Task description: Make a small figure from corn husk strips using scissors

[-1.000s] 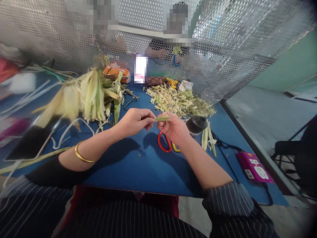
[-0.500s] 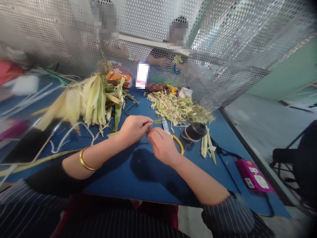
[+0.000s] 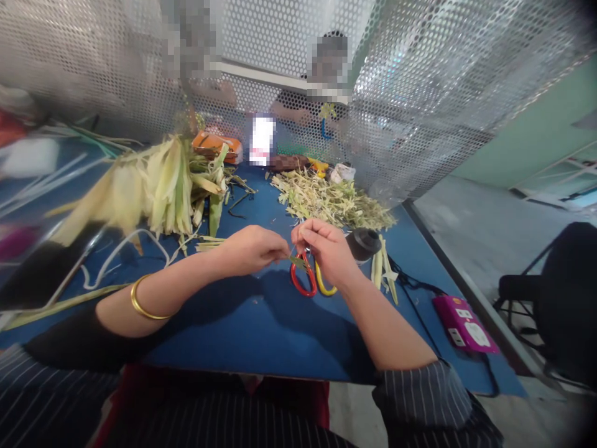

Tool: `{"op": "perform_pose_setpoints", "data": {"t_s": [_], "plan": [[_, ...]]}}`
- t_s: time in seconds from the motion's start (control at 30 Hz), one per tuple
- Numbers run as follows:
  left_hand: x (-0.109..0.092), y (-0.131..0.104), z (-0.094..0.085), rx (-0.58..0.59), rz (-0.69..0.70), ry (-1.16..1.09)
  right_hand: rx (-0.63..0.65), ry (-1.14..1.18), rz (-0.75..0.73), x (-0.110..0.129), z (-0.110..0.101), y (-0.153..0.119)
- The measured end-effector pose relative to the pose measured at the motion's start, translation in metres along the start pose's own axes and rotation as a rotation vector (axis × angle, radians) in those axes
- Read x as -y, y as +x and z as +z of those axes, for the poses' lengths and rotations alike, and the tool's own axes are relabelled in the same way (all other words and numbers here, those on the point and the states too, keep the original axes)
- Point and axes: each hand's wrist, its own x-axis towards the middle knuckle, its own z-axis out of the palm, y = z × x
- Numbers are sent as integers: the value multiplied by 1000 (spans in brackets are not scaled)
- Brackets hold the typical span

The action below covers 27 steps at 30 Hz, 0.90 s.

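Note:
My left hand (image 3: pixel 256 250) is closed in a pinch on a narrow green husk strip (image 3: pixel 299 262), which sticks out to the right from its fingertips. To the right of it, my right hand (image 3: pixel 329 249) is pinched too; whatever lies between its fingers is too small to make out. Under the right hand rest scissors with a red handle loop (image 3: pixel 304 287) and a yellow one; their blades are mostly hidden. Just beyond that hand stands a black thread spool (image 3: pixel 365 243), partly covered by it.
A heap of cut husk pieces (image 3: pixel 326 202) lies behind my hands. Long pale corn husks (image 3: pixel 170 186) are bunched at the left. A lit phone (image 3: pixel 262 140) stands at the back. A magenta box (image 3: pixel 464 323) with a black cable sits at the right edge.
My hands have come apart from each other. The right hand has shifted right and farther away, over the scissors, and the red loop now shows. The green strip now angles downward from my left fingers.

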Motion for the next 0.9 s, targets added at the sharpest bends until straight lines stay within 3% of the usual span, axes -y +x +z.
{"op": "perform_pose_setpoints", "data": {"t_s": [0.17, 0.37, 0.57, 0.9], "plan": [[-2, 0, 0, -216, -148, -302, -84, 457, 162, -14, -2, 9], [-2, 0, 6, -466, -319, -425, -106, 455, 72, -28, 11, 6], [1, 1, 8, -512, -393, -415, -125, 337, 25, -27, 21, 0], [2, 1, 9, -522, -336, -296, -118, 195, -20, -31, 22, -1]]}}
